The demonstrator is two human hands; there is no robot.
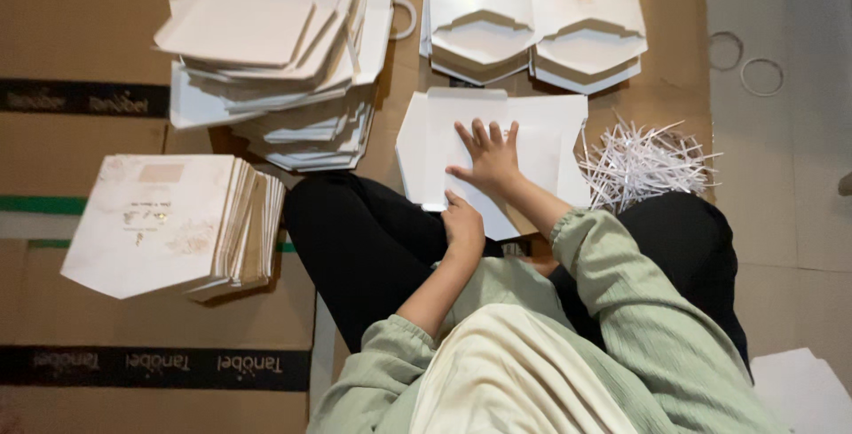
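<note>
Left hand [463,224] curled, gripping near edge of the white card blank [532,145] lying flat on brown cardboard [674,35] before the knees. Right hand [488,157] flat, fingers spread, pressing the blank. Paper strips [641,163] just right. Beyond: two folded-card stacks [532,30]; far left, taller stack [275,52].

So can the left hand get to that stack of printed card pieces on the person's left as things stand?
Probably yes. The left hand rests at the edge of the white sheet, and only the person's dark-clothed knee lies between it and the printed stack; nothing covers the stack.
</note>
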